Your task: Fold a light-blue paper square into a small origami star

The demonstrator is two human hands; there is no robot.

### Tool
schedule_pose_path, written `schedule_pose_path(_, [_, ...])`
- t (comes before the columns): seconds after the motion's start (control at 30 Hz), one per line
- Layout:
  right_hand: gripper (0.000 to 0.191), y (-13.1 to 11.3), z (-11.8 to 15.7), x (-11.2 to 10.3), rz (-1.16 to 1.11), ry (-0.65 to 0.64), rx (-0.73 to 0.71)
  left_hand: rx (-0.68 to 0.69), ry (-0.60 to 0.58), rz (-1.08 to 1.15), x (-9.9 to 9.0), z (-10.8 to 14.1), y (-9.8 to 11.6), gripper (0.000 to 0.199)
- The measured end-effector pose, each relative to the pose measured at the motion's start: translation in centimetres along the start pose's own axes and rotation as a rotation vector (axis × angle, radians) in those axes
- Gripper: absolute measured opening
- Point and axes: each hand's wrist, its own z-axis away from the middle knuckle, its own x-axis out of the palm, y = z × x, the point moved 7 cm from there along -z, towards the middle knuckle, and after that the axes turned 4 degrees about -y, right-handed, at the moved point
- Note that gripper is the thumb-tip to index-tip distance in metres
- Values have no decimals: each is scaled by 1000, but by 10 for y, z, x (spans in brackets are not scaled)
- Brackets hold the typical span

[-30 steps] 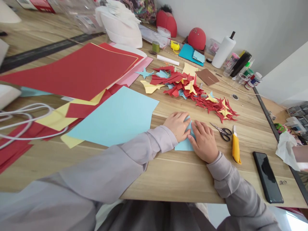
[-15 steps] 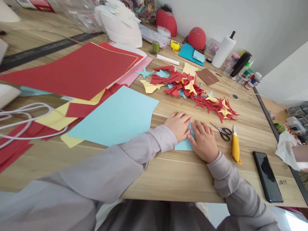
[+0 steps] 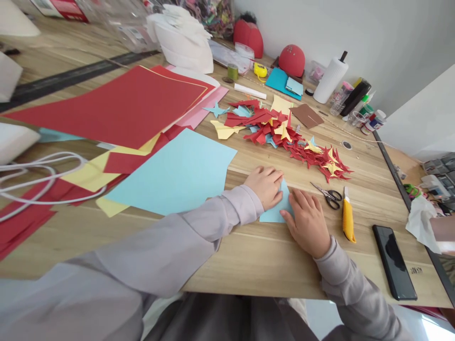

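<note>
A small piece of light blue paper lies on the wooden table between my hands. Flat across its left side rests my left hand, fingers stretched out and covering part of it. My right hand lies at the paper's right edge, thumb touching it and fingers extended. Scissors with black handles and a yellow utility knife lie right of my right hand. Beyond both hands is a heap of folded paper stars and pieces, mostly red with some yellow and blue.
A large blue sheet and red sheets spread to the left, near a white cable. A phone lies at the right. Bottles stand at the back right. Another person's hand holds white tissue at the right edge.
My right hand has slid a little right and toward me, uncovering more of the small blue paper. My left hand stays on the paper.
</note>
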Motion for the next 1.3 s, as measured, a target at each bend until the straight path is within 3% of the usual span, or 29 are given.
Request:
schedule_pose_path(0.23, [45, 0, 35, 1, 11, -37, 36, 4, 15, 9, 0, 0, 0, 44])
schedule_pose_path(0.37, [42, 2, 39, -1, -6, -21, 32, 6, 28, 12, 1, -1, 0, 43])
schedule_pose_path(0.53, [42, 6, 20, -5, -6, 17, 5, -2, 29, 13, 1, -1, 1, 42])
schedule_pose_path(0.87, [44, 12, -37, 10, 36, -20, -2, -13, 7, 27, 1, -1, 0, 44])
schedule_pose_path(1.3, [45, 10, -46, 5, 56, -62, -28, -25, -18, 65, 0, -1, 0, 41])
